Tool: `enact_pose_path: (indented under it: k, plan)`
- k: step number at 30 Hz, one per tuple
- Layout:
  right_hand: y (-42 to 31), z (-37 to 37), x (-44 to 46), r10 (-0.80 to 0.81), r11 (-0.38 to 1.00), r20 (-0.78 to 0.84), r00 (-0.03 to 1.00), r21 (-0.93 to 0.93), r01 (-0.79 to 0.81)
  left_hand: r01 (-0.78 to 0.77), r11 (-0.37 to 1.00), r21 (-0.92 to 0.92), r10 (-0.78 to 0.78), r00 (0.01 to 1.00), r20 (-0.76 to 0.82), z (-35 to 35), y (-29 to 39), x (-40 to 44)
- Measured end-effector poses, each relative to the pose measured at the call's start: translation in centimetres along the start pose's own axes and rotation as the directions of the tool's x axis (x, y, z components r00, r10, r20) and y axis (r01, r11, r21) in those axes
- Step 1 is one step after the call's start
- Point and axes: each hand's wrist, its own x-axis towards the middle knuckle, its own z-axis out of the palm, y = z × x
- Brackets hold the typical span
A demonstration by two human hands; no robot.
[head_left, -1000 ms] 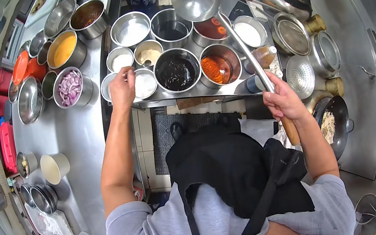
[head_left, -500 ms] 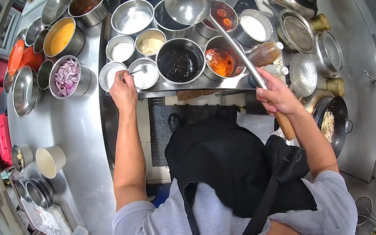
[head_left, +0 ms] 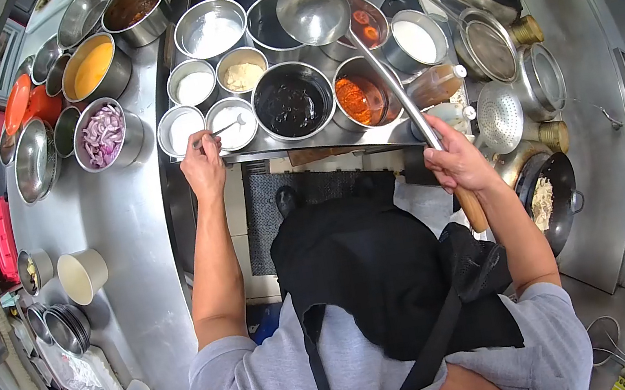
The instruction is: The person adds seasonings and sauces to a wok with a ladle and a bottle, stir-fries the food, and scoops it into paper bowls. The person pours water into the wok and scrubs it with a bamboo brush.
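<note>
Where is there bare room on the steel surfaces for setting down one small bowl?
The left steel counter looks bare between the onion pot, the cream-coloured tub and the counter's right edge. Crowded: around the left hand, where small containers stand side by side.

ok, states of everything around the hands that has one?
Left hand: closed on spoon
Spoon: over an open pot
Right hand: gripping ladle
Ladle: raised, bowl looks empty
Dark-liquid pot: uncovered
Onion pot: uncovered, onions cut
Brown bottle: capped
Wok: uncovered, holding pale food
</note>
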Motion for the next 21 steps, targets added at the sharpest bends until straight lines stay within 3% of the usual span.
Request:
enact_pose_path:
  k: [8, 10, 13, 17, 21]
  plan:
    - [0.3, -0.1, 0.7, 0.012, 1.0, 0.029, 0.999, -0.022, -0.011, 0.008, 0.988, -0.155, -0.016, 0.999, -0.049, -0.7, -2.5, 0.0]
    - [-0.2, 0.2, 0.6, 0.042, 0.998, 0.04, 0.998, -0.044, -0.04, 0.136, 0.921, -0.365, -0.161, 0.986, -0.037, -1.3, -3.8, 0.4]
    - [-1.1, 0.5, 0.4, 0.096, 0.994, 0.085, 0.992, -0.067, -0.091, 0.185, 0.844, -0.503, -0.235, 0.971, -0.037, -1.7, -4.9, 0.5]
    - [-1.6, 0.8, -0.2, 0.121, 0.984, 0.102, 0.987, -0.142, -0.106, 0.17, 0.878, -0.448, -0.233, 0.968, -0.089, -3.2, -3.5, 0.8]
    - [-2.2, 0.4, -0.8, 0.171, 0.979, 0.179, 0.969, -0.142, -0.147, 0.043, 0.903, -0.428, -0.095, 0.99, -0.101, -5.0, 2.0, 1.8]
